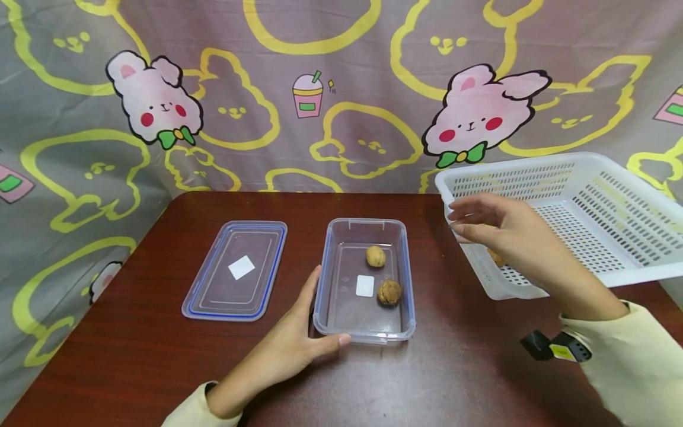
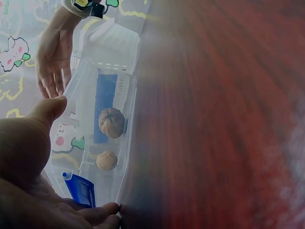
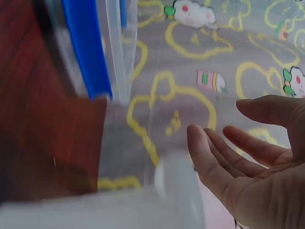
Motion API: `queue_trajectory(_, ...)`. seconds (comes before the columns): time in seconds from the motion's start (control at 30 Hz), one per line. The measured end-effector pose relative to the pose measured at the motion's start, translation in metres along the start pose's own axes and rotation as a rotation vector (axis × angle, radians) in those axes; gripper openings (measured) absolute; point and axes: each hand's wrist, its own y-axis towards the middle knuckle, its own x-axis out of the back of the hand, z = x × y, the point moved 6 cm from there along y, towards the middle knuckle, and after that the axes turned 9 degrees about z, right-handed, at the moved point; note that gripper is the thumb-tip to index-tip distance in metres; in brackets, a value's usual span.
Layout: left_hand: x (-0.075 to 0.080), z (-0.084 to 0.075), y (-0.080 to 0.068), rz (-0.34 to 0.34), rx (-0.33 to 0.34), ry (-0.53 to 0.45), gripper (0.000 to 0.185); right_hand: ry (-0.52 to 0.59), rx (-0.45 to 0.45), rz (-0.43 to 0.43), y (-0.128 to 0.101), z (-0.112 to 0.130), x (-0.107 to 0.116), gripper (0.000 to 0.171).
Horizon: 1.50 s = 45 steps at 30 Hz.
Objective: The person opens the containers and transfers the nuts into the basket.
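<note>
Two walnuts lie in a clear plastic box, the paler walnut point(image 1: 376, 256) behind the darker walnut point(image 1: 389, 292). My left hand point(image 1: 285, 341) rests against the front left corner of the box point(image 1: 364, 339), thumb along the front wall and fingers extended along the left side. Over the left rim of a white slotted basket point(image 1: 613, 276) hovers my right hand point(image 1: 507, 234), its fingers loosely bent. In the right wrist view nothing sits between that hand's thumb and fingers. A brown thing point(image 1: 497, 256) in the basket, possibly a walnut, is partly hidden beneath the right hand.
A clear lid point(image 1: 221, 296) with a blue seal lies flat on the dark red table point(image 1: 144, 332), left of the box. Behind the table hangs a patterned cloth point(image 1: 357, 71). Much of the basket's near left side is hidden by the right forearm.
</note>
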Motion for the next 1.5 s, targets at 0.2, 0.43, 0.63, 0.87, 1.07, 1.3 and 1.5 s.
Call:
queue_trajectory(0.2,0.001,0.000,0.000,0.002,-0.002,0.001,0.125,0.082,0.052,0.053,0.010,0.024,-0.030,0.040)
queue_trajectory(0.43,0.002,0.000,-0.001,-0.003,-0.007,0.001,0.125,0.252,0.080,0.117,0.032,0.039,-0.067,0.038)
queue_trajectory(0.63,0.001,0.001,0.000,-0.003,0.002,-0.003,0.125,0.311,0.085,0.137,0.052,0.044,-0.091,0.045)
queue_trajectory(0.87,0.001,0.001,0.000,0.001,0.007,0.001,0.125,0.334,0.007,0.155,0.070,0.038,-0.112,0.054)
queue_trajectory(1.07,0.001,0.001,0.000,0.005,0.004,-0.003,0.124,0.319,-0.060,0.198,0.078,0.033,-0.126,0.061)
queue_trajectory(1.3,0.001,0.001,0.001,0.012,-0.001,-0.011,0.124,0.261,-0.086,0.248,0.083,0.031,-0.137,0.062)
queue_trajectory(1.5,0.001,0.001,0.001,0.015,-0.005,-0.019,0.124,0.265,-0.081,0.265,0.084,0.030,-0.140,0.062)
